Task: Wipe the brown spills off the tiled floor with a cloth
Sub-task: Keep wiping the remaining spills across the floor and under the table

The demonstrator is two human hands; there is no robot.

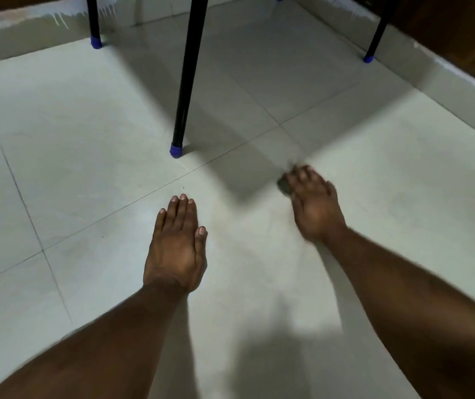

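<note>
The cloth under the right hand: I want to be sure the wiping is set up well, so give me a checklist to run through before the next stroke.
1. Cloth in the right hand: cannot tell how firmly; only a small dark bit shows under the blurred fingers.
2. Cloth touching the floor: ok, it sits on the tile.
3. Left hand braced: ok, flat on the tile with fingers straight.
4. Brown spill located: cannot tell; only a faint brownish smear shows between the hands.
5. Room to sweep: ok, though the nearest table leg stands just ahead of the left hand.
</note>
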